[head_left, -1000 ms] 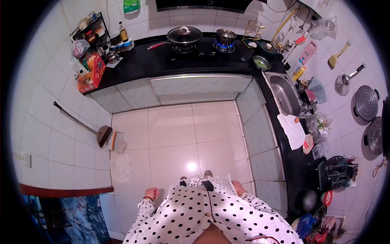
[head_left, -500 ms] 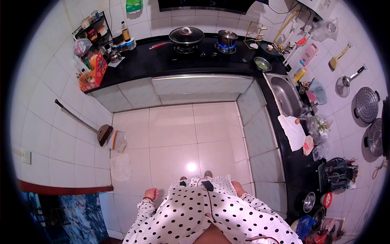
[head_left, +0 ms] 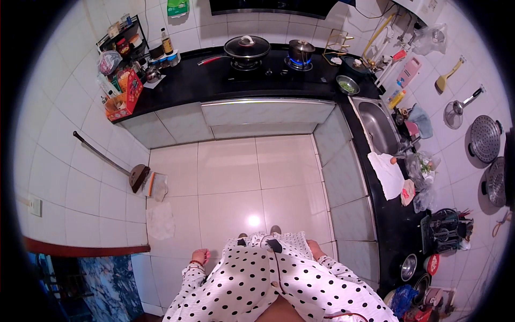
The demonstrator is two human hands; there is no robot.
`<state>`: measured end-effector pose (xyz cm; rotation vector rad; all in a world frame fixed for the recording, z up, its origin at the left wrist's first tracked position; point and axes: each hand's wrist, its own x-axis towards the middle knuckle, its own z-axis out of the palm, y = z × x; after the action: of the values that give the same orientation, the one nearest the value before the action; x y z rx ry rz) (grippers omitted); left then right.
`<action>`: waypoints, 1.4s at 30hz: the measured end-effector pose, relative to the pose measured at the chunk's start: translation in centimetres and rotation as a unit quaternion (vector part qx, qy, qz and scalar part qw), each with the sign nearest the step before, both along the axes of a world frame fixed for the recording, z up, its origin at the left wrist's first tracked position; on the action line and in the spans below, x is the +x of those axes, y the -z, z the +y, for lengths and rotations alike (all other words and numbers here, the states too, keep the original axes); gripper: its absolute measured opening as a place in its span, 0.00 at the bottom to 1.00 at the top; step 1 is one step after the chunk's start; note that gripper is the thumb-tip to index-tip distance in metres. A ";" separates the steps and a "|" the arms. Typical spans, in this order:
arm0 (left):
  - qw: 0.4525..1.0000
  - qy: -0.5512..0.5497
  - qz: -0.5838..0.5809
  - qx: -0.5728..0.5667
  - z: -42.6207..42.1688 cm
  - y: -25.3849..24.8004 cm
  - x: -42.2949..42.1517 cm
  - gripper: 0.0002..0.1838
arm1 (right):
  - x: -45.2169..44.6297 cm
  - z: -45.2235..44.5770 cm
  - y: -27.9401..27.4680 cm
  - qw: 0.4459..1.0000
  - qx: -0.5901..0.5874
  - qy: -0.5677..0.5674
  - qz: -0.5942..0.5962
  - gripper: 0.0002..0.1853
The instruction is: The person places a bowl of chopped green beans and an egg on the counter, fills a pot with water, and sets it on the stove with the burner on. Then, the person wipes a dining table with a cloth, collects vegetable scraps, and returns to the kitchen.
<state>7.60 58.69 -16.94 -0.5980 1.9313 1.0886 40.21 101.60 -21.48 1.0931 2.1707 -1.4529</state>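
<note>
My left hand [head_left: 201, 255] hangs low beside the polka-dot clothing [head_left: 252, 273], over the floor, its fingers curled and nothing visible in them. On the other side, my right hand [head_left: 315, 248] hangs next to the clothing, its fingers partly hidden, so its grip cannot be made out. Neither hand touches the counter. Ahead, a lidded pan [head_left: 247, 48] with a red handle stands on the left burner. A lidded pot [head_left: 301, 50] sits over a blue flame on the right burner. A bowl with green pieces [head_left: 347, 85] rests near the sink [head_left: 377, 127].
A broom [head_left: 138, 177] leans at the left wall beside a dustpan [head_left: 156, 186]. A red box [head_left: 124, 101] stands on the counter's left end. Along the right counter [head_left: 394, 225] lie a white cloth [head_left: 387, 174], plastic bags, a dish rack [head_left: 444, 231] and a metal bowl [head_left: 408, 266].
The view has shifted slightly, so the kitchen sits a little further right in the frame. Both hands stay low at the sides.
</note>
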 end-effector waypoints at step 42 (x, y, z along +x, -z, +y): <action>1.000 0.011 0.004 0.006 -0.8 0.7 0.2 0.10 | 0.4 0.0 1.4 0.999 0.015 -0.003 0.036 0.19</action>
<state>7.76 57.88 -17.66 -0.5659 1.9325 1.0881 40.60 101.61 -22.88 1.0575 2.2497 -1.4840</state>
